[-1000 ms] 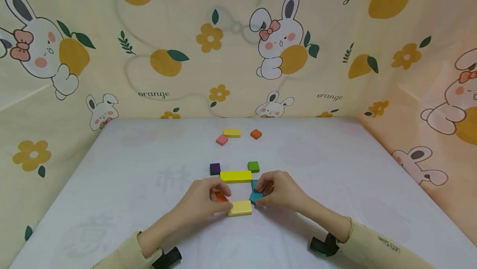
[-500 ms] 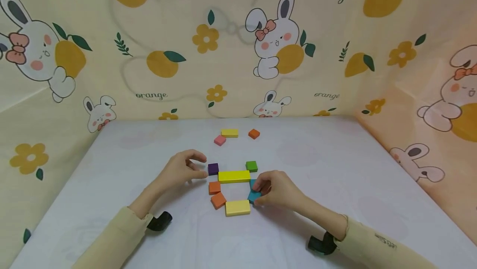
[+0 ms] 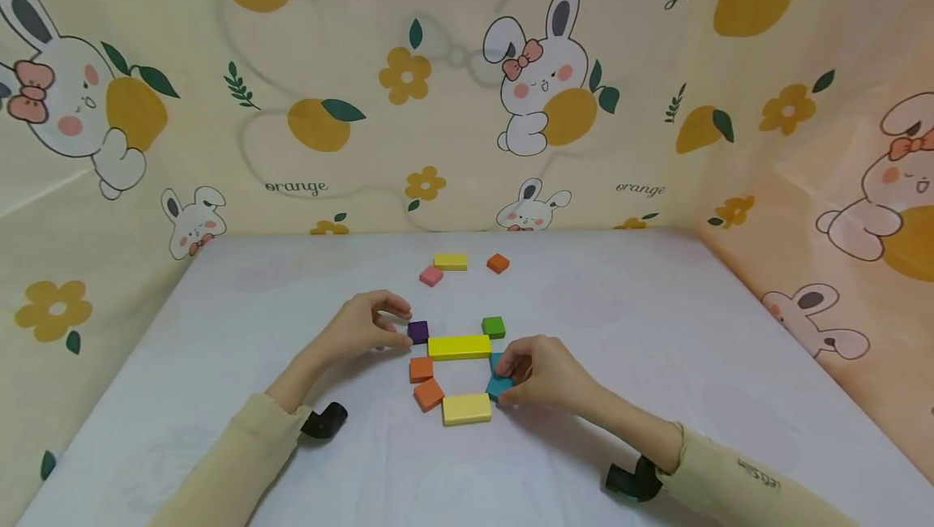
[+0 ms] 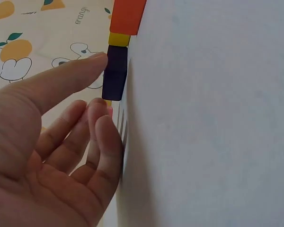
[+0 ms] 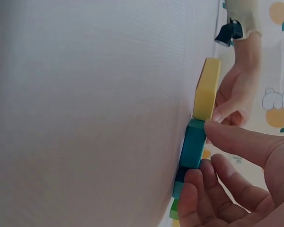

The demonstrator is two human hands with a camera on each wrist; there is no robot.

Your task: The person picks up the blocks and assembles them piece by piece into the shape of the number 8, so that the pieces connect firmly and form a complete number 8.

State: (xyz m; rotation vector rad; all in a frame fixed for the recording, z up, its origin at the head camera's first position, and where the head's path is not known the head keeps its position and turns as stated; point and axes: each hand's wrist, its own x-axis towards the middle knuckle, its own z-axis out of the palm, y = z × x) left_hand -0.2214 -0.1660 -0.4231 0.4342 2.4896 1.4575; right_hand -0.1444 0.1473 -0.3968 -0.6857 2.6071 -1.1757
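L hand (image 3: 365,328): thumb & fingers apart, curved abt dark purple cube (image 3: 418,332), tips at its L side; can't tell for sure if fingers touch. Cube sits by L end of long bright-yellow rect. block (image 3: 459,347). Nearer the person: orange square block (image 3: 421,369), then 2nd orange square block (image 3: 429,395), turned askew, corner at pale-yellow rect. block (image 3: 467,409), near edge of grp. At back, pink block (image 3: 430,276) next to small yellow rect. block (image 3: 450,262). Moving R: bright-green cube (image 3: 494,327) by R end of long yellow; small orange block (image 3: 499,263) at back, apart from others. Near blue block (image 3: 498,389) at R corner of pale yellow, far blue block (image 3: 495,361) just beyond, partly hidden. R hand (image 3: 547,377): thumb & fingertips together on near blue block, pinching it. All blocks on white tabletop (image 3: 620,332).
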